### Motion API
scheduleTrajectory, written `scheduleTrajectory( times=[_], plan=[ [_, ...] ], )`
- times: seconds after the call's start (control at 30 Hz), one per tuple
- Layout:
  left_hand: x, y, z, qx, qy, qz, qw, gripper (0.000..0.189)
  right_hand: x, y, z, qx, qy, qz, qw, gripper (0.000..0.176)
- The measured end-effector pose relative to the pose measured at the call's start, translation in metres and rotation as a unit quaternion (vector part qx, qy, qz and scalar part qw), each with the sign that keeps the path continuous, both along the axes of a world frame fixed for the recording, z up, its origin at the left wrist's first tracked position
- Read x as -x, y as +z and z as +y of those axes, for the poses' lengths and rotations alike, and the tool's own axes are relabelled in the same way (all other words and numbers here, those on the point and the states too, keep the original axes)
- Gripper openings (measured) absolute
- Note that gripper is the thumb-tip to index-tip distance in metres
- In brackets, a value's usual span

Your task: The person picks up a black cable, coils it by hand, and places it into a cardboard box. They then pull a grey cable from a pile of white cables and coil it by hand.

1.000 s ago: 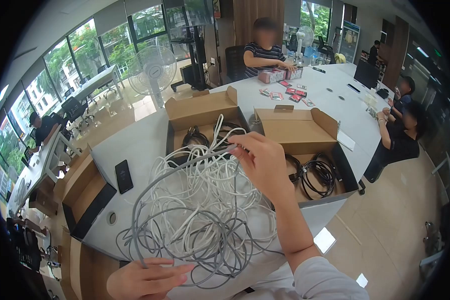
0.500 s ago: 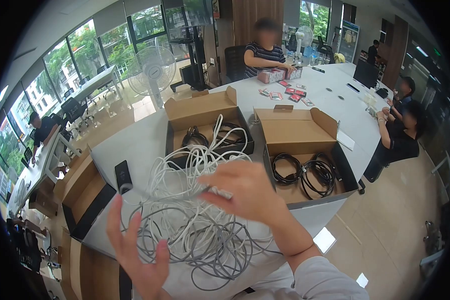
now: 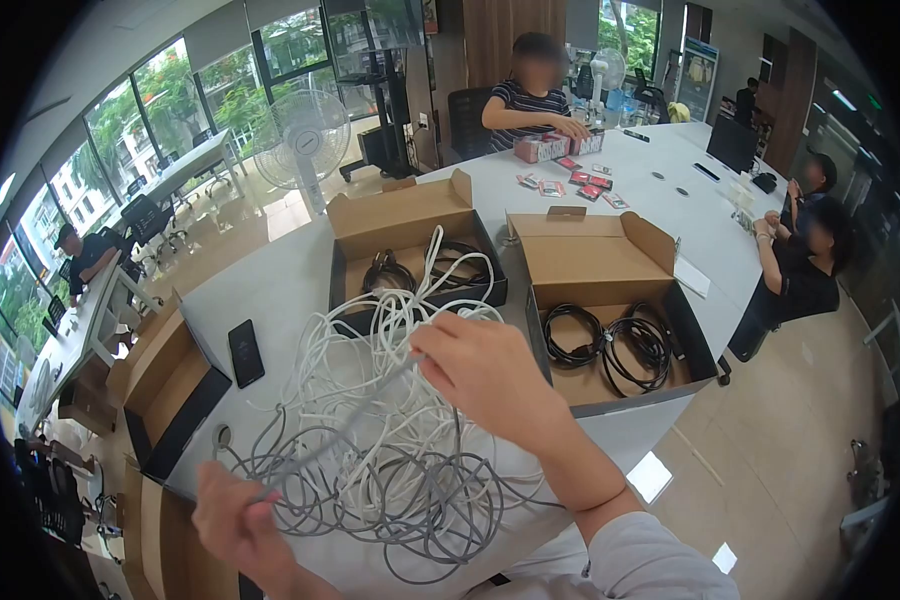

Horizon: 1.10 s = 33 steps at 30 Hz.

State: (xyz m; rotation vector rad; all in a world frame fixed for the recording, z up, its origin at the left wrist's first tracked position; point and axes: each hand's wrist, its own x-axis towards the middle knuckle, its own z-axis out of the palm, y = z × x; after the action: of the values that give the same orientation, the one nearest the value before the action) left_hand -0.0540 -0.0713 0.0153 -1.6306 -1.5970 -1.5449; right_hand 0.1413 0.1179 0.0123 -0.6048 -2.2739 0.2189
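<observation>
A large tangle of white cables (image 3: 370, 390) and grey cables (image 3: 440, 500) lies on the white table. Above its upper part, my right hand (image 3: 485, 375) pinches a grey cable. That strand runs down to the left, slightly blurred, to my left hand (image 3: 238, 520), whose fingers are closed round it at the lower left of the pile. Behind the pile, an open box (image 3: 420, 215) holds coiled black cables (image 3: 390, 275). Another open box (image 3: 595, 250), right of my right hand, holds more coiled black cables (image 3: 638, 350).
A black phone (image 3: 246, 353) lies left of the pile. Open boxes (image 3: 175, 390) stand along the left edge. Across the table (image 3: 620, 230), a person (image 3: 530, 110) handles red-and-white boxes (image 3: 542, 150) near small red packets (image 3: 590, 183). Two people sit at the right.
My left hand has moved down and left, and its spread fingers have closed on the grey cable. My right hand has shifted slightly, and the strand now slants between both hands.
</observation>
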Motion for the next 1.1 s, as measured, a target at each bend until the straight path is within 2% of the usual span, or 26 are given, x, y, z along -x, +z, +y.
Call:
scheduleTrajectory(
  times=[0.1, 0.2, 0.33, 0.43, 0.53, 0.63, 0.73, 0.83, 0.87, 0.9, 0.93, 0.97, 1.03, 1.07, 1.1],
  plan=[
    [0.014, -0.009, -0.004, -0.1, 0.009, -0.078, 0.992, 0.042, 0.0, -0.013, 0.007, 0.026, 0.048, -0.013, 0.998, 0.009],
    [0.017, -0.006, -0.003, -0.184, 0.017, -0.146, 0.972, 0.035, 0.004, -0.015, 0.001, 0.081, 0.056, -0.147, 0.984, 0.019],
    [0.03, -0.007, -0.01, -0.235, 0.079, -0.302, 0.92, 0.023, 0.005, -0.019, -0.003, 0.068, 0.086, -0.151, 0.982, 0.027],
    [0.04, -0.004, -0.016, -0.145, 0.097, -0.284, 0.943, 0.02, -0.001, -0.008, 0.0, 0.081, 0.078, -0.102, 0.988, 0.03],
    [0.035, 0.006, -0.018, 0.004, 0.089, -0.177, 0.98, 0.022, -0.005, 0.004, 0.003, 0.11, 0.037, -0.007, 0.993, 0.031],
    [0.022, 0.011, -0.004, 0.059, 0.146, -0.045, 0.987, 0.025, -0.007, 0.011, 0.002, 0.175, 0.001, 0.086, 0.981, 0.033],
    [0.011, 0.016, 0.004, 0.071, 0.113, 0.012, 0.991, 0.029, -0.008, 0.01, 0.005, 0.209, -0.004, 0.161, 0.965, 0.031],
    [-0.002, 0.021, 0.005, 0.103, 0.036, 0.036, 0.993, 0.034, -0.003, -0.002, 0.011, 0.22, 0.023, 0.226, 0.949, 0.028],
    [0.0, 0.021, 0.002, 0.134, -0.041, 0.049, 0.989, 0.039, 0.0, -0.003, 0.011, 0.233, 0.033, 0.244, 0.941, 0.028],
    [0.002, 0.027, 0.001, 0.219, -0.126, 0.078, 0.964, 0.043, 0.001, -0.001, 0.012, 0.247, 0.042, 0.262, 0.932, 0.027],
    [0.004, 0.035, -0.003, 0.304, -0.208, 0.107, 0.924, 0.047, -0.002, 0.005, 0.009, 0.305, 0.029, 0.222, 0.926, 0.022],
    [0.004, 0.04, -0.004, 0.383, -0.283, 0.134, 0.869, 0.051, -0.001, 0.004, 0.01, 0.29, 0.049, 0.235, 0.926, 0.022],
    [-0.002, 0.021, 0.015, 0.275, -0.403, 0.154, 0.859, 0.023, 0.005, -0.001, 0.01, 0.263, 0.093, 0.257, 0.925, 0.02],
    [-0.005, 0.014, 0.022, 0.219, -0.458, 0.162, 0.846, 0.028, 0.006, 0.002, 0.005, 0.27, 0.1, 0.257, 0.922, 0.017],
    [-0.004, 0.014, 0.022, 0.283, -0.486, 0.084, 0.823, 0.025, 0.007, 0.004, 0.005, 0.251, 0.111, 0.251, 0.928, 0.016]
  ],
)
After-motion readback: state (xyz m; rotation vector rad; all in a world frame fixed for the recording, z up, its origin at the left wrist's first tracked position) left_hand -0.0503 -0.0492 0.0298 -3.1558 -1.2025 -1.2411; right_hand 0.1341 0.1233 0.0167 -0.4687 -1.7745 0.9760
